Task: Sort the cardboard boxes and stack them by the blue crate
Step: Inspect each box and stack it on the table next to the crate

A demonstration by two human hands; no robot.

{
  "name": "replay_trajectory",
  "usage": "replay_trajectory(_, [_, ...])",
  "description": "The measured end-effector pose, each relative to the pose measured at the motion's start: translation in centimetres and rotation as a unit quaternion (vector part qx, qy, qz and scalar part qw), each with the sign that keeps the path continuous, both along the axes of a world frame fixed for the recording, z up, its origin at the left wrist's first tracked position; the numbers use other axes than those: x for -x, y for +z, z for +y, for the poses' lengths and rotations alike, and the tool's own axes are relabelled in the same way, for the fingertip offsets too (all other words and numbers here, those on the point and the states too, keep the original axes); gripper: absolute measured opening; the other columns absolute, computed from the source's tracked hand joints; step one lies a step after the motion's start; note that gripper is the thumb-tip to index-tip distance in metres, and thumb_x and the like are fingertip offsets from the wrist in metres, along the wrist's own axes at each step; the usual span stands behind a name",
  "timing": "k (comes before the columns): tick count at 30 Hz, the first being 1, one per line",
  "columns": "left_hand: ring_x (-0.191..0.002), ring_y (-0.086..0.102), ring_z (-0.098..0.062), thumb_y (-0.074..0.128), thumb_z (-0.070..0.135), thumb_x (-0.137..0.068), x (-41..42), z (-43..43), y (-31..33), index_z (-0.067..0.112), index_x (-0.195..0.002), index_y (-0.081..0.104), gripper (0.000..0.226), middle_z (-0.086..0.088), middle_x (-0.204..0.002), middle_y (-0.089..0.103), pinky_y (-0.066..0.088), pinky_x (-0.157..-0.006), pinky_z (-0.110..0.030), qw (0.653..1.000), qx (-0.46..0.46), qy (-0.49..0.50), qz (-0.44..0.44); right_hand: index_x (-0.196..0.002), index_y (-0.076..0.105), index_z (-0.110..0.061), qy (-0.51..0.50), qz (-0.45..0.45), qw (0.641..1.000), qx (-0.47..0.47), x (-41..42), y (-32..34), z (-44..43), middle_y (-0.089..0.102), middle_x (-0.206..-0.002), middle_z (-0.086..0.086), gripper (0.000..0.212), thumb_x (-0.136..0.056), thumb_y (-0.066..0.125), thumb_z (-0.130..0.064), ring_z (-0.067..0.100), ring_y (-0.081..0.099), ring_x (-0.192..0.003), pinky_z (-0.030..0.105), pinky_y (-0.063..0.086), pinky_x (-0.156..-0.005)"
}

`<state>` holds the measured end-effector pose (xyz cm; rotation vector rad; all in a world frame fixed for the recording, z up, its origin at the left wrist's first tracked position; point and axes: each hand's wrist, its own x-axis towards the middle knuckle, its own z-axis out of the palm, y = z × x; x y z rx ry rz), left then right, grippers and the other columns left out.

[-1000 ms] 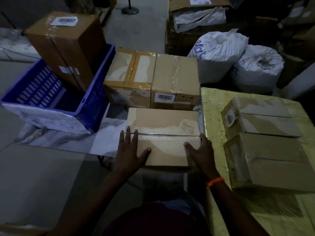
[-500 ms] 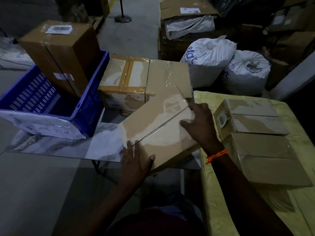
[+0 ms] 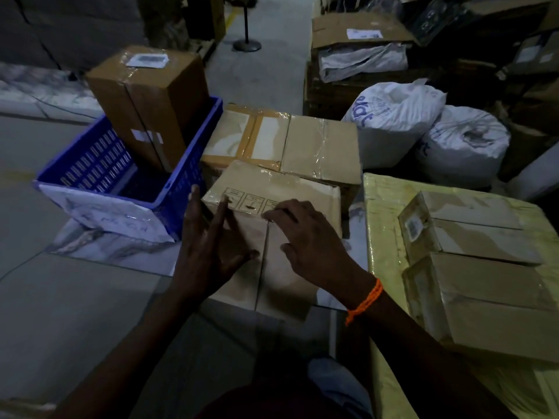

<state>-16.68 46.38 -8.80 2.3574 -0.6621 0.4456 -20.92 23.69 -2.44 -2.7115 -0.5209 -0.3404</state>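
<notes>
A flat cardboard box (image 3: 281, 192) lies in front of me beside the blue crate (image 3: 187, 176), its taped seam running toward me. My left hand (image 3: 211, 246) touches its near left part with fingers spread and straight. My right hand (image 3: 305, 240) rests on top with its fingers bent over the far edge by the printed symbols. Behind it sit two more taped boxes, one (image 3: 248, 137) with wide tan tape and one (image 3: 323, 149) plain. A tall brown box (image 3: 148, 98) stands tilted in the crate.
To my right, two boxes (image 3: 472, 228) (image 3: 490, 300) lie on a yellow wrapped surface (image 3: 384, 237). White sacks (image 3: 393, 116) (image 3: 462, 140) stand behind, with piled cartons (image 3: 360, 28) beyond. A marble-patterned sheet (image 3: 112, 249) lies under the crate. Grey floor (image 3: 60, 297) stretches to the left.
The flat box has been turned about a quarter turn, so its seam now points toward me. My right hand slid from its far corner onto its top; my left hand opened wider.
</notes>
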Motion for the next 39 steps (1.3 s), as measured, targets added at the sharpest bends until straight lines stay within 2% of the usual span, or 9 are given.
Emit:
replay_trajectory(7, [-0.147, 0.028, -0.039, 0.075, 0.043, -0.079, 1.2, -1.7, 0.5, 0.023, -0.139, 0.043, 0.071, -0.015, -0.163, 0.017, 0.043, -0.105, -0.047, 0.995, 0.092, -0.030, -0.003, -0.133, 0.056, -0.016, 0.018, -0.025, 1.000, -0.004, 0.6, -0.7, -2.4, 0.057, -0.132, 0.008, 0.075, -0.066, 0.082, 0.007, 0.030, 0.053, -0.122, 0.045, 0.053, -0.095])
replay_trajectory(11, [-0.139, 0.042, -0.042, 0.089, 0.010, -0.074, 1.8, -3.1, -1.2, 0.018, -0.131, 0.046, 0.072, -0.011, -0.157, 0.028, 0.051, -0.101, -0.054, 0.993, 0.114, -0.028, -0.010, -0.126, 0.061, -0.016, 0.023, -0.026, 0.999, 0.020, 0.5, -1.8, -3.4, 0.059, -0.131, 0.006, 0.066, -0.067, 0.078, 0.007, 0.028, 0.052, -0.122, 0.042, 0.050, -0.099])
replay_trajectory(16, [-0.144, 0.039, -0.041, 0.072, 0.040, -0.087, 2.3, -3.9, -0.7, 0.010, -0.125, 0.054, 0.052, -0.010, -0.150, 0.044, 0.043, -0.107, -0.061, 0.996, 0.089, -0.023, -0.015, -0.120, 0.065, -0.013, 0.027, -0.051, 0.998, -0.024, 1.4, -2.0, -3.7, 0.064, -0.126, 0.008, 0.033, -0.093, 0.062, -0.031, 0.023, 0.052, -0.121, 0.036, 0.044, -0.103])
replay_trajectory(19, [-0.150, 0.031, -0.030, 0.062, 0.047, -0.094, 1.3, -4.2, 2.0, 0.010, -0.117, 0.065, 0.044, -0.011, -0.143, 0.055, 0.019, -0.123, -0.057, 0.998, 0.019, -0.019, -0.058, -0.127, 0.066, -0.009, -0.004, -0.033, 0.998, -0.051, 0.5, -1.7, -3.7, 0.063, -0.131, 0.011, 0.048, -0.097, 0.058, -0.046, 0.025, 0.056, -0.123, 0.041, 0.048, -0.103])
replay_trajectory(21, [-0.152, 0.028, -0.028, 0.050, 0.050, -0.099, -0.1, -4.9, 3.4, 0.013, -0.131, 0.062, 0.051, -0.009, -0.151, 0.050, 0.006, -0.127, -0.048, 0.999, -0.035, -0.013, -0.037, -0.134, 0.063, -0.005, -0.047, -0.026, 0.998, -0.040, -0.6, -1.5, -3.6, 0.061, -0.138, 0.017, 0.058, -0.100, 0.050, -0.050, 0.031, 0.055, -0.129, 0.047, 0.047, -0.107])
replay_trajectory(24, [-0.156, 0.015, -0.025, 0.028, 0.058, -0.101, -2.2, -6.0, 4.4, 0.019, -0.157, 0.035, 0.068, -0.007, -0.167, 0.026, 0.001, -0.123, -0.050, 0.987, -0.159, -0.012, 0.014, -0.148, 0.051, -0.005, -0.116, 0.049, 0.992, 0.023, -2.3, -1.1, -3.4, 0.047, -0.155, 0.021, 0.082, -0.103, 0.020, -0.066, 0.038, 0.042, -0.144, 0.052, 0.036, -0.116])
replay_trajectory(27, [-0.156, 0.012, -0.022, 0.012, 0.057, -0.103, -3.4, -6.2, 4.1, 0.023, -0.163, 0.018, 0.069, -0.005, -0.170, 0.011, 0.001, -0.121, -0.049, 0.968, -0.248, -0.028, 0.036, -0.161, 0.031, -0.014, -0.144, 0.102, 0.982, 0.064, -3.0, -1.5, -3.2, 0.026, -0.169, 0.012, 0.102, -0.091, -0.012, -0.076, 0.031, 0.022, -0.157, 0.051, 0.021, -0.124])
replay_trajectory(31, [-0.155, 0.020, -0.024, 0.011, 0.052, -0.104, -3.2, -5.8, 3.6, 0.022, -0.161, 0.028, 0.066, -0.006, -0.167, 0.021, 0.008, -0.122, -0.052, 0.962, -0.272, -0.022, 0.033, -0.164, 0.021, -0.020, -0.162, 0.104, 0.979, 0.062, -2.6, -2.1, -2.6, 0.014, -0.173, 0.004, 0.089, -0.094, 0.000, -0.071, 0.022, 0.010, -0.160, 0.047, 0.009, -0.129])
replay_trajectory(39, [-0.155, 0.019, -0.024, 0.008, 0.055, -0.105, -3.2, -5.8, 3.7, 0.022, -0.159, 0.030, 0.067, -0.007, -0.167, 0.023, 0.006, -0.122, -0.051, 0.960, -0.278, -0.030, 0.038, -0.164, 0.023, -0.021, -0.156, 0.095, 0.982, 0.045, -2.5, -2.5, -3.1, 0.017, -0.172, 0.003, 0.083, -0.098, 0.006, -0.069, 0.020, 0.011, -0.160, 0.047, 0.010, -0.129])
